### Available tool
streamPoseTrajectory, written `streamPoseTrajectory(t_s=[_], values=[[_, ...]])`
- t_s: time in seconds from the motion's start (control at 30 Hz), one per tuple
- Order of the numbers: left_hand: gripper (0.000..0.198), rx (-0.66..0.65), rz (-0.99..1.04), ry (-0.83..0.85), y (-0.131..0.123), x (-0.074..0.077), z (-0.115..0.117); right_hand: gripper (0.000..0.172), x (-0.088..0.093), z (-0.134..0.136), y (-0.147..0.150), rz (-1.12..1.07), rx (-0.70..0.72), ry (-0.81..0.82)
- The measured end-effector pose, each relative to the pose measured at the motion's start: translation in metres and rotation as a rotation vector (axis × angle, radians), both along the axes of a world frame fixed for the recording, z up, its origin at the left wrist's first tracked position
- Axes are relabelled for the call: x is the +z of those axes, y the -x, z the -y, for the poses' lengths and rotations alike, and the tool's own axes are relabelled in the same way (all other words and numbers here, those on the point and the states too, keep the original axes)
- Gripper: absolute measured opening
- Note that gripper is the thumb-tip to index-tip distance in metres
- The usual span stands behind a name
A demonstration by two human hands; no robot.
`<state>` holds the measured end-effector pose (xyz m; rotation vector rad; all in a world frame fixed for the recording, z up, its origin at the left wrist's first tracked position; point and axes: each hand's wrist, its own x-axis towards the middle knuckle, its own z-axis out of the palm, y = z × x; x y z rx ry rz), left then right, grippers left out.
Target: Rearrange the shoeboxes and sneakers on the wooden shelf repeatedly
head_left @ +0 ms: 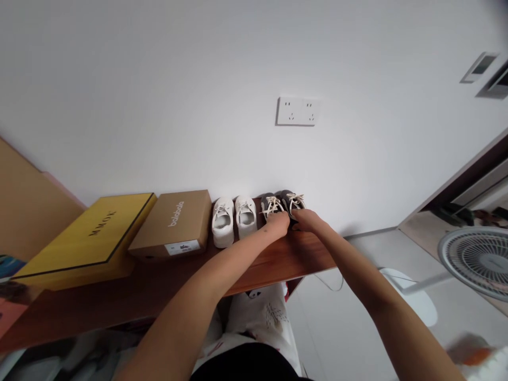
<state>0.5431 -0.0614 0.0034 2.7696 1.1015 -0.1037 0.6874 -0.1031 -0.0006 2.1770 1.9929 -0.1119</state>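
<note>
A pair of dark sneakers with cream laces stands side by side on the wooden shelf (273, 259), toes toward the wall. My left hand (279, 221) is closed around the heel of the left dark sneaker (270, 202). At the heel of the right dark sneaker (292, 199), my right hand (305, 219) has its fingers closed on it. Both heels are largely covered by my hands. Just to the left stand two white sneakers, a left one (223, 238) and a right one (245, 205), also pointing at the wall.
Left of the white sneakers lie a brown shoebox (186, 217) and a larger yellow box (91, 227). A double socket (297, 111) is on the wall above. A white fan (476, 262) stands on the floor at right. A printed cloth (257, 312) hangs below the shelf.
</note>
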Motion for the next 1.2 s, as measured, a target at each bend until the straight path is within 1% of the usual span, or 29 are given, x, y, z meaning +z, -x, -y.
streamPoseTrajectory(t_s=[0.13, 0.3, 0.53, 0.63, 0.67, 0.73, 0.8, 0.87, 0.93, 0.97, 1.0, 1.03, 1.07, 1.13, 1.17, 1.2], values=[[0.047, 0.012, 0.009, 0.01, -0.005, -0.001, 0.002, 0.048, -0.006, -0.003, -0.001, 0.001, 0.015, 0.018], [0.044, 0.009, 0.013, 0.008, -0.007, -0.002, 0.001, 0.049, -0.009, -0.006, -0.003, -0.001, -0.004, 0.024], [0.041, 0.002, 0.038, -0.027, -0.004, -0.01, 0.001, 0.049, -0.013, -0.002, 0.0, 0.021, -0.014, -0.013], [0.047, 0.001, 0.069, -0.052, -0.003, -0.007, 0.001, 0.045, -0.004, 0.005, 0.006, 0.095, -0.026, -0.117], [0.047, -0.009, 0.093, -0.075, -0.001, -0.003, 0.001, 0.043, 0.003, 0.007, 0.008, 0.117, -0.032, -0.171], [0.04, -0.032, 0.167, -0.149, 0.008, 0.011, 0.002, 0.036, 0.019, 0.012, 0.016, 0.137, -0.032, -0.292], [0.033, -0.038, 0.252, -0.228, 0.025, 0.028, 0.003, 0.031, 0.037, 0.017, 0.027, 0.124, -0.008, -0.408], [0.03, -0.011, 0.327, -0.268, 0.052, 0.046, 0.007, 0.027, 0.054, 0.021, 0.042, 0.078, 0.028, -0.508], [0.032, 0.015, 0.397, -0.27, 0.088, 0.058, 0.015, 0.026, 0.066, 0.026, 0.059, 0.002, 0.074, -0.578], [0.033, 0.026, 0.429, -0.261, 0.108, 0.059, 0.02, 0.026, 0.068, 0.028, 0.068, -0.051, 0.097, -0.597], [0.035, 0.039, 0.458, -0.243, 0.129, 0.057, 0.025, 0.027, 0.067, 0.03, 0.078, -0.115, 0.117, -0.604], [0.036, 0.056, 0.484, -0.214, 0.151, 0.051, 0.031, 0.027, 0.064, 0.033, 0.089, -0.195, 0.132, -0.598], [0.037, 0.082, 0.511, -0.172, 0.174, 0.042, 0.038, 0.027, 0.057, 0.036, 0.101, -0.292, 0.139, -0.579], [0.037, 0.156, 0.604, -0.051, 0.218, 0.015, 0.048, 0.027, 0.033, 0.042, 0.13, -0.552, 0.115, -0.517], [0.036, 0.204, 0.683, 0.029, 0.241, -0.001, 0.051, 0.027, 0.016, 0.045, 0.149, -0.711, 0.085, -0.479], [0.036, 0.283, 0.788, 0.112, 0.264, -0.018, 0.053, 0.027, -0.002, 0.048, 0.17, -0.893, 0.036, -0.44]])
